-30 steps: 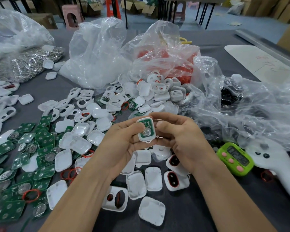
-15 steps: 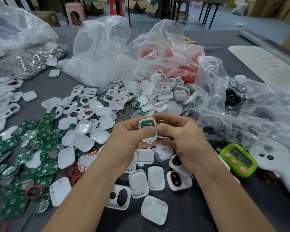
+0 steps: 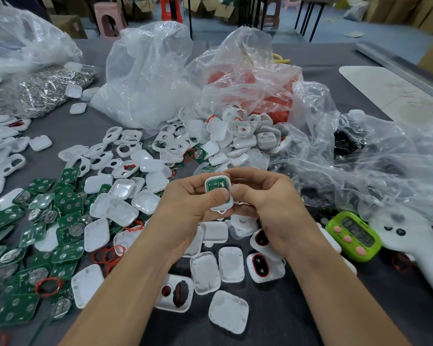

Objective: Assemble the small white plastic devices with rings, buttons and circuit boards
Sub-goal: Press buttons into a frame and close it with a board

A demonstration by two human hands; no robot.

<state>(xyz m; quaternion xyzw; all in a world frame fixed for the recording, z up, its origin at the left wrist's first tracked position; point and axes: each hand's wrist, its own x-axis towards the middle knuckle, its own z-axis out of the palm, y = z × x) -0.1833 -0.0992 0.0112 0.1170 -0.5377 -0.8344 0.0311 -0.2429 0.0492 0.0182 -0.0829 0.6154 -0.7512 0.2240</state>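
1. One white shell (image 3: 220,208) is held above the grey surface (image 3: 273,320) at centre, between both hands; a green board (image 3: 216,187) is seated in it.
2. The left hand (image 3: 183,208) is curled behind the shell, with its thumb pressed on the board's lower part.
3. The right hand (image 3: 273,206) is curled round the shell's right edge, with its thumb laid just beside the left thumb.
4. Many loose boards (image 3: 68,231) are spread at left, mixed with white covers (image 3: 121,212).
5. Several red rings (image 3: 46,287) are scattered among them.
6. One green timer (image 3: 354,236) is placed at right, beside a white controller (image 3: 415,248).
7. Clear bags (image 3: 145,78) are heaped at the far side.
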